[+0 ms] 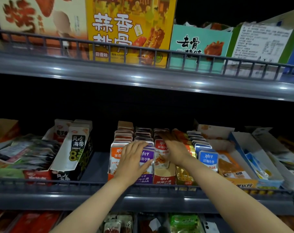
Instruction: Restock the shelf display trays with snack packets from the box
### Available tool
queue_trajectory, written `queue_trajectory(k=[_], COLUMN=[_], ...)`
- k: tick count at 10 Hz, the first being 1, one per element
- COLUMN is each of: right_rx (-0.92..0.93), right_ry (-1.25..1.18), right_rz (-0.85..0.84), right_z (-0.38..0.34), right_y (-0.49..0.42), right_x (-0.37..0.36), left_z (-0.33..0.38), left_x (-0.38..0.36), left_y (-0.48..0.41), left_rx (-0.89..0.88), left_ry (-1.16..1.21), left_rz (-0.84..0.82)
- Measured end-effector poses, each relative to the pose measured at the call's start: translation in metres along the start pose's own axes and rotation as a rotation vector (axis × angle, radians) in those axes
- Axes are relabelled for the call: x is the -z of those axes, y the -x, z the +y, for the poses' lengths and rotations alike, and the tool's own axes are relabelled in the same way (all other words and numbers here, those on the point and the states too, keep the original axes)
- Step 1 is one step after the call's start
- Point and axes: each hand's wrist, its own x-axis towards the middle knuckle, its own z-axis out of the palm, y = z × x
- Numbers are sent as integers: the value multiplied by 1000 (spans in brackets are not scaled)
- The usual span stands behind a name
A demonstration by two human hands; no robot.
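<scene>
Both grips (153, 155) flat on upright snack packets (147, 157)

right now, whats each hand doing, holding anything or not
Left hand: open, flat against the purple snack packets, holding nothing.
Right hand: open, fingers over the red snack packets, nothing gripped as far as shows.

The middle grey shelf (95, 167) has a low wire rail along its front. At 6 o'clock stand rows of upright snack packets (208, 158) in display trays (164, 177). At 9 o'clock is a black seaweed tray (70, 175). At 3 o'clock lie open white-and-blue boxes (254, 148). The upper shelf (142, 76) carries a yellow carton (126, 27) at 12 o'clock.
</scene>
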Motion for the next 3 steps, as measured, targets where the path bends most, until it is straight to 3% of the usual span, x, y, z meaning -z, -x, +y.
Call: queue_trajectory(k=[3], right_rx=[26], right_ry=[-19], right_rz=[27], right_z=[5], right_y=[1], right_x=[9], left_z=[2], left_x=[8], left_y=[-2], left_rx=[37], left_ry=[24], left_rz=[-38])
